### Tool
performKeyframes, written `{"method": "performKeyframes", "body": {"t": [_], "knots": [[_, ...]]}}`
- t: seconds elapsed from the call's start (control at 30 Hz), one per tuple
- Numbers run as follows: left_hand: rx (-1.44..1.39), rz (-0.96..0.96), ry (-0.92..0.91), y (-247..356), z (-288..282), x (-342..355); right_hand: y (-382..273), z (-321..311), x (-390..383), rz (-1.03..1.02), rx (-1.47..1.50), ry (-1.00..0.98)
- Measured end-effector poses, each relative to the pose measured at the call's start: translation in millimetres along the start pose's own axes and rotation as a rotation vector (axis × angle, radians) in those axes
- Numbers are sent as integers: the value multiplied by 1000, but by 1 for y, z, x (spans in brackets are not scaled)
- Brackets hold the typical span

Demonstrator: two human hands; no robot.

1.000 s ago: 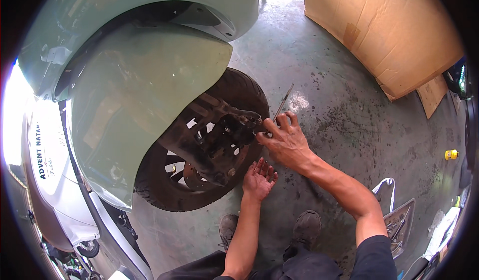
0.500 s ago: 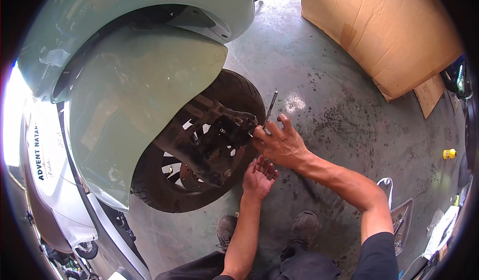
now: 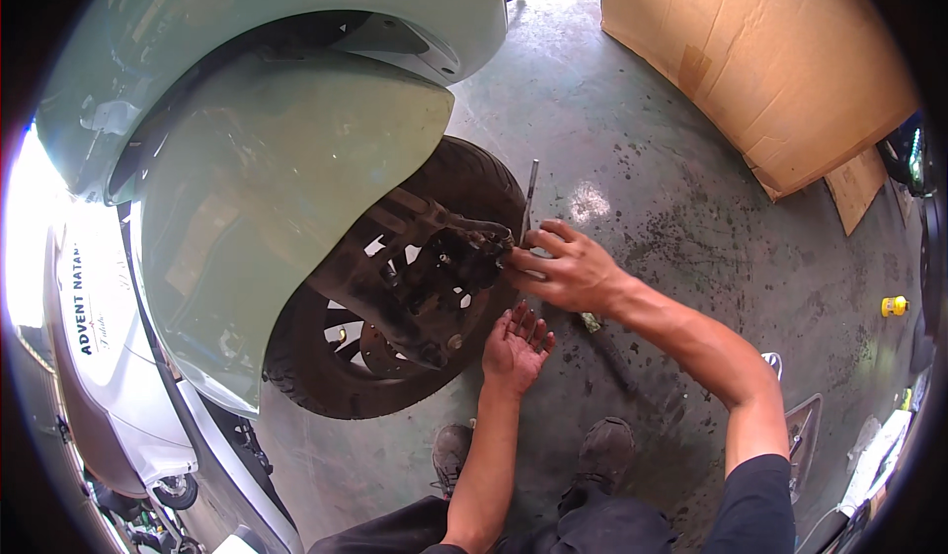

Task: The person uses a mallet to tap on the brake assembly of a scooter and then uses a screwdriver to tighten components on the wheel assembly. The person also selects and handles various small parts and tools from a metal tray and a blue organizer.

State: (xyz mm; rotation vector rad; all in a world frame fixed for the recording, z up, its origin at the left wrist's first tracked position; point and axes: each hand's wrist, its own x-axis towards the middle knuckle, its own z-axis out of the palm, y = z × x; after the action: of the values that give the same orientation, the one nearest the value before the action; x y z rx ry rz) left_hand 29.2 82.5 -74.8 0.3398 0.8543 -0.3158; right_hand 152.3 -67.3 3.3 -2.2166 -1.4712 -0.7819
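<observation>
My right hand [image 3: 578,273] is at the right side of the front wheel, fingers curled at the base of a slim dark metal rod [image 3: 530,194] that stands almost upright. The rod's lower end is hidden by the fingers beside the grimy brake caliper [image 3: 464,256]. Just below, my left hand [image 3: 515,356] is palm up with its smudged fingers apart, holding nothing, close to the tyre [image 3: 326,401]. A pale green mudguard [image 3: 296,169] covers the wheel's upper left part.
A large cardboard sheet [image 3: 760,70] stands at the upper right. On the floor lie a dark long object [image 3: 614,361] under my right forearm, a small yellow container [image 3: 895,306] and a tray [image 3: 810,440]. White bodywork [image 3: 118,356] is at the left.
The rod has swung to a more upright angle, its top shifting left and up. My right hand has moved slightly up and right. The left hand has stayed nearly still.
</observation>
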Motion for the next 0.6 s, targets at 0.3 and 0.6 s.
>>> {"method": "performKeyframes", "body": {"t": [0.3,0.6], "knots": [[201,243,-298,5,40,-16,47,-35,19,46,-200,8],[212,348,-230,8,44,-8,49,0,4,154,-125,143]]}}
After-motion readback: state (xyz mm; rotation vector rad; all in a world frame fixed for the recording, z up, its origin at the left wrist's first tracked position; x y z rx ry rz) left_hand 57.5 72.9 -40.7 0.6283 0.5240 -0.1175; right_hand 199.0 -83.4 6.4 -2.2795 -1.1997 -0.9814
